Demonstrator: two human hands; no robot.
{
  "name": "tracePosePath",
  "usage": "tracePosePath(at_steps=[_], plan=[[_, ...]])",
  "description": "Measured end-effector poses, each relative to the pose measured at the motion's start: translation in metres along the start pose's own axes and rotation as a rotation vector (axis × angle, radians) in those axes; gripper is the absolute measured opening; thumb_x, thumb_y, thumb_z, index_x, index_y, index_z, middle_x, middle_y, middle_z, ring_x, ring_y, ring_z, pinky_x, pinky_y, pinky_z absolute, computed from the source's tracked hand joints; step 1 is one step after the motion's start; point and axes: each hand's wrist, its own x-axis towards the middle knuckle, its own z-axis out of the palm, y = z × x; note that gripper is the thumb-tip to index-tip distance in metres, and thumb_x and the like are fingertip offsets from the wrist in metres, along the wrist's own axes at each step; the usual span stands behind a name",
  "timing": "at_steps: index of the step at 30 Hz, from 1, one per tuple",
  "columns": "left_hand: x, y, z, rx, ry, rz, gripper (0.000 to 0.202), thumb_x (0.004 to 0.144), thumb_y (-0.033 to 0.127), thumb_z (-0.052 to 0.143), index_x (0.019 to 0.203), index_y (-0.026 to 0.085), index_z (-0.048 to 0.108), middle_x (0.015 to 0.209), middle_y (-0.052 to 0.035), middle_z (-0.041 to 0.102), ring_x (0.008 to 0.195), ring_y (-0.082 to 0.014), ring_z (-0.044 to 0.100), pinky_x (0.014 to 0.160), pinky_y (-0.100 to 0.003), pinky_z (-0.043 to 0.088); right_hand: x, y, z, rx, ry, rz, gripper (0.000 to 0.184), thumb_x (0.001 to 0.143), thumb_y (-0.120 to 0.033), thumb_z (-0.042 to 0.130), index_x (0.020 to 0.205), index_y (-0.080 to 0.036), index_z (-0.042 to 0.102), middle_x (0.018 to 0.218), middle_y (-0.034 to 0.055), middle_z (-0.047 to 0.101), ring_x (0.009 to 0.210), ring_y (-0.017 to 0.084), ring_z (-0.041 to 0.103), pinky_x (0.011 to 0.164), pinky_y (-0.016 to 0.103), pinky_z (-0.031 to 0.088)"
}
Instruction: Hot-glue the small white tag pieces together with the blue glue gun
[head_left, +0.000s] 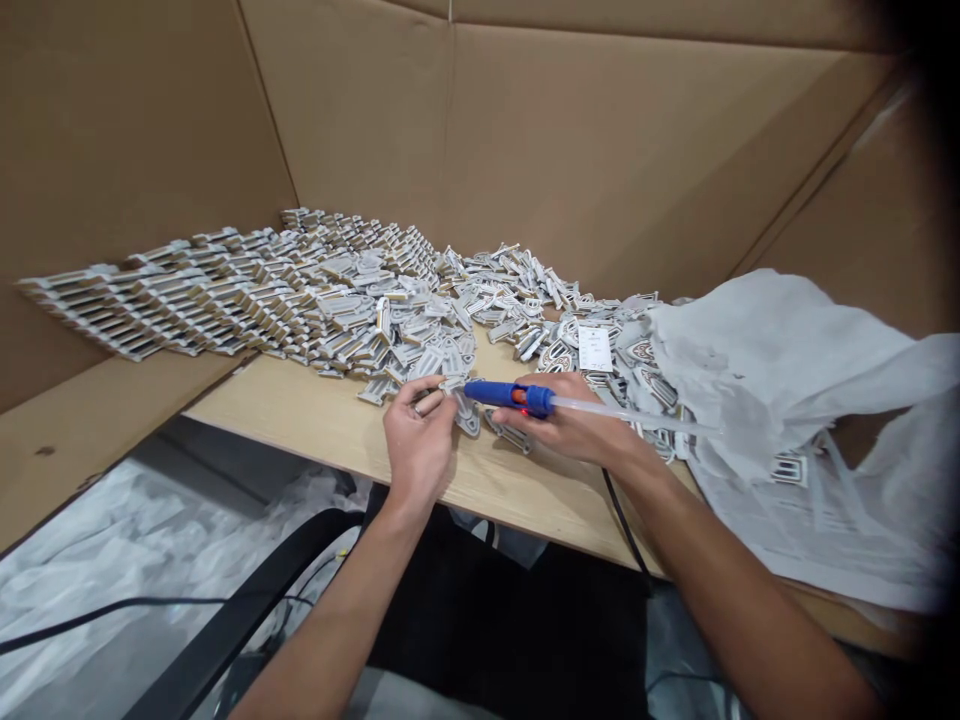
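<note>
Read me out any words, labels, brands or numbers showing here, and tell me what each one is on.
Nothing can be read for certain.
White card lying on the loose pieces: a few lines of print, too small and blurred to read.
Blue glue gun in the right hand: no lettering I can make out.

the small grey flat piece (pixel 452 383) in the left fingers (pixel 421 388) is mostly covered by them, its outline unclear. the right fingers (pixel 538 429) hide the grip of the blue plastic glue gun (pixel 491 393). print on the small white rectangular tag (pixel 595 350) above them is too small to read. to their far right, the crumpled white paper sheet (pixel 795 340) blurs into darkness. below them, the thin black cable (pixel 628 527) vanishes upward behind the right wrist (pixel 616 445).
</note>
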Motion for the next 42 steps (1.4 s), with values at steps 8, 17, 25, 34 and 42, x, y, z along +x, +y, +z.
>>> tracePosePath(at_steps=[8, 17, 25, 34, 42], plan=[[-0.002, 0.002, 0.000, 0.030, 0.011, 0.007, 0.036, 0.065, 0.023, 0.080, 0.098, 0.016, 0.066, 0.071, -0.0041, 0.072, 0.061, -0.0146, 0.065, 0.058, -0.023, 0.048, 0.000, 0.002, 0.001, -0.047, -0.003, 0.002, 0.046, 0.096, -0.060, 0.062, 0.072, -0.020, 0.058, 0.066, -0.0015, 0.055, 0.060, 0.012, 0.047, 0.059, 0.027, 0.030], [-0.001, 0.002, 0.001, 0.039, 0.022, 0.015, 0.036, 0.066, 0.021, 0.079, 0.099, 0.015, 0.066, 0.072, -0.0051, 0.073, 0.059, -0.0121, 0.061, 0.057, -0.021, 0.046, -0.001, 0.001, 0.002, -0.052, -0.013, 0.003, 0.049, 0.096, -0.062, 0.060, 0.072, -0.019, 0.057, 0.068, -0.0007, 0.057, 0.061, 0.012, 0.048, 0.059, 0.027, 0.030], [0.000, 0.001, 0.000, 0.042, 0.020, 0.020, 0.037, 0.066, 0.022, 0.080, 0.100, 0.016, 0.066, 0.073, -0.0052, 0.073, 0.062, -0.0138, 0.064, 0.059, -0.022, 0.048, -0.001, 0.004, 0.006, -0.092, -0.011, -0.075, 0.046, 0.099, -0.060, 0.056, 0.076, -0.019, 0.058, 0.072, 0.0006, 0.057, 0.064, 0.013, 0.049, 0.062, 0.027, 0.032], [0.002, -0.004, -0.002, 0.038, 0.021, 0.030, 0.039, 0.065, 0.025, 0.082, 0.100, 0.016, 0.067, 0.071, -0.0040, 0.071, 0.064, -0.0141, 0.065, 0.062, -0.022, 0.049, -0.003, -0.001, 0.011, -0.172, -0.029, -0.079, 0.044, 0.100, -0.059, 0.056, 0.081, -0.019, 0.056, 0.077, 0.0009, 0.054, 0.063, 0.012, 0.046, 0.061, 0.027, 0.032], [0.004, -0.003, 0.000, 0.015, 0.037, -0.038, 0.045, 0.064, 0.024, 0.083, 0.101, 0.016, 0.059, 0.074, -0.0044, 0.072, 0.060, -0.0143, 0.065, 0.060, -0.024, 0.051, -0.006, -0.005, 0.013, -0.424, 0.166, -0.168, 0.028, 0.105, -0.037, 0.048, 0.093, -0.017, 0.062, 0.087, 0.0081, 0.062, 0.063, 0.015, 0.048, 0.056, 0.031, 0.031]])
